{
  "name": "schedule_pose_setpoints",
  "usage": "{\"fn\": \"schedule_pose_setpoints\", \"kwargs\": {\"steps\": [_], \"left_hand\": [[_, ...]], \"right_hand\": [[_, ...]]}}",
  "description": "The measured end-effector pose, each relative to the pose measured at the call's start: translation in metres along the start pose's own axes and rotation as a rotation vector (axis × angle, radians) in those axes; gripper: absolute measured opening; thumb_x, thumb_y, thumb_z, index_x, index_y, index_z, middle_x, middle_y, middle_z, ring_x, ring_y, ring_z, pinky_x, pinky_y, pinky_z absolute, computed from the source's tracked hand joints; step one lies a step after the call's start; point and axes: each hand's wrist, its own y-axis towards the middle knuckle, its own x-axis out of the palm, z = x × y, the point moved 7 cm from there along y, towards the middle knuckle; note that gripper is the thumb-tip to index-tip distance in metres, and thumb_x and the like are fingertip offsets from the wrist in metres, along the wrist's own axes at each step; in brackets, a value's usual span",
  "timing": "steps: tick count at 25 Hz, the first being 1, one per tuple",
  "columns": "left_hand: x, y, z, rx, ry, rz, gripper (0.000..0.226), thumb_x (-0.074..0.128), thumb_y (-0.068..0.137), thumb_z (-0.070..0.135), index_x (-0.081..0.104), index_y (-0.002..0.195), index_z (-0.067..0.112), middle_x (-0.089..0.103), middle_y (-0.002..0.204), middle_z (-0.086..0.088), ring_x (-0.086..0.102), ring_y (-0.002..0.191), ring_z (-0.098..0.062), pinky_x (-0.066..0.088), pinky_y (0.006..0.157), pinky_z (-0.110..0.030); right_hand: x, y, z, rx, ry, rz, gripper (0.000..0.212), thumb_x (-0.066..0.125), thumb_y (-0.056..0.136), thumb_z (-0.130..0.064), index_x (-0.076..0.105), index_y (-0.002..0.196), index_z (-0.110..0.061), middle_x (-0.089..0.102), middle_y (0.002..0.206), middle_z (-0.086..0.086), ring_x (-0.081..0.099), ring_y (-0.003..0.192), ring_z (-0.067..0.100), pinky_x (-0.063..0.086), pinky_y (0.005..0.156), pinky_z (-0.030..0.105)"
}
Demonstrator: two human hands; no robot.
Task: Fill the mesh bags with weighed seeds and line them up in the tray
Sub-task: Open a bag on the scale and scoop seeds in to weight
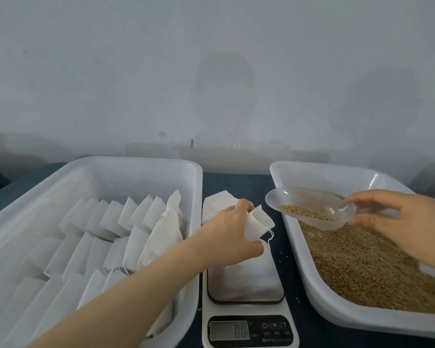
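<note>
While white bags lean in rows in the tray, my left hand pinches a mesh bag above the scale. My right hand grips a scoop of seeds just beside it. If the bag's mouth sags, seeds may spill onto the counter.

Wall: pale grey-white and plain, filling the upper half of the view and running behind the table.
Shadows: a dim rounded patch is lying at the wall's centre; a fainter one is sitting to its right.
Marks: a short dark upright scuff and a small grey spot are showing low on the wall.
Table: dark blue-grey top, reaching back toward the wall.
Light: soft, falling evenly.
</note>
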Motion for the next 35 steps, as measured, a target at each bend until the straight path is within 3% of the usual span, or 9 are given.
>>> {"fn": "schedule_pose_setpoints", "kwargs": {"steps": [4,7,10,12,14,16,20,25,35], "left_hand": [[0.0,-0.001,0.0,-0.006,-0.008,-0.02,0.057,0.064,0.078,0.038,0.035,0.126,0.026,0.049,0.116,0.006,0.051,0.099,-0.016,0.05,0.089,-0.038],[0.001,-0.001,0.0,0.0,-0.011,-0.028,0.06,0.066,0.078,0.038,0.034,0.128,0.027,0.048,0.119,0.005,0.051,0.102,-0.018,0.05,0.091,-0.04],[0.002,-0.002,0.0,0.015,-0.002,-0.032,0.061,0.066,0.078,0.038,0.033,0.128,0.027,0.047,0.123,0.004,0.05,0.104,-0.019,0.05,0.091,-0.041],[0.003,-0.003,0.002,0.034,0.023,-0.045,0.061,0.065,0.079,0.038,0.033,0.129,0.027,0.046,0.125,0.004,0.049,0.105,-0.019,0.05,0.091,-0.041],[0.004,-0.004,0.003,0.054,0.05,-0.055,0.06,0.065,0.08,0.04,0.033,0.13,0.026,0.046,0.126,0.004,0.048,0.106,-0.019,0.049,0.092,-0.042],[0.004,-0.004,0.003,0.07,0.058,-0.056,0.058,0.064,0.081,0.043,0.035,0.128,0.027,0.047,0.125,0.004,0.048,0.104,-0.018,0.048,0.092,-0.041],[0.006,-0.003,0.006,0.088,0.083,-0.087,0.055,0.065,0.081,0.049,0.038,0.124,0.027,0.05,0.12,0.006,0.051,0.101,-0.016,0.049,0.09,-0.04],[0.009,-0.004,0.009,0.09,0.078,-0.124,0.051,0.064,0.081,0.055,0.044,0.118,0.027,0.059,0.113,0.006,0.057,0.096,-0.016,0.052,0.086,-0.04],[0.007,-0.004,0.012,0.101,0.065,-0.129,0.046,0.067,0.077,0.056,0.052,0.111,0.028,0.061,0.101,0.009,0.059,0.09,-0.012,0.053,0.083,-0.039]], "right_hand": [[-0.001,-0.001,-0.012,-0.06,-0.087,-0.022,0.026,0.061,0.052,-0.062,0.056,0.077,-0.067,0.064,0.08,-0.028,0.054,0.084,-0.01,0.042,0.076,0.029],[-0.002,-0.002,-0.018,-0.083,-0.119,-0.025,0.027,0.061,0.048,-0.065,0.057,0.075,-0.065,0.063,0.078,-0.026,0.051,0.086,-0.009,0.042,0.082,0.033],[-0.003,-0.001,-0.022,-0.095,-0.181,-0.04,0.026,0.06,0.048,-0.068,0.057,0.073,-0.072,0.063,0.072,-0.031,0.052,0.087,-0.002,0.044,0.085,0.039],[-0.002,0.001,-0.026,-0.133,-0.262,-0.069,0.024,0.056,0.049,-0.071,0.056,0.073,-0.072,0.057,0.077,-0.046,0.051,0.087,-0.001,0.041,0.092,0.044],[0.0,0.004,-0.031,-0.178,-0.329,-0.09,0.02,0.052,0.05,-0.073,0.051,0.071,-0.072,0.048,0.078,-0.057,0.047,0.086,-0.007,0.035,0.097,0.042],[0.001,0.008,-0.034,-0.208,-0.385,-0.118,0.018,0.048,0.051,-0.077,0.049,0.069,-0.074,0.051,0.077,-0.053,0.044,0.087,-0.01,0.026,0.097,0.033],[0.005,0.014,-0.043,-0.259,-0.505,-0.136,0.026,0.041,0.049,-0.081,0.044,0.073,-0.072,0.049,0.078,-0.048,0.032,0.089,-0.01,0.01,0.085,0.016],[0.006,0.018,-0.05,-0.309,-0.596,-0.168,0.042,0.03,0.048,-0.086,0.046,0.084,-0.071,0.05,0.086,-0.042,0.033,0.096,-0.01,0.008,0.084,0.018],[0.005,0.014,-0.056,-0.353,-0.622,-0.166,0.039,0.022,0.045,-0.088,0.04,0.076,-0.073,0.058,0.087,-0.037,0.031,0.102,0.001,0.008,0.083,0.018]]}}
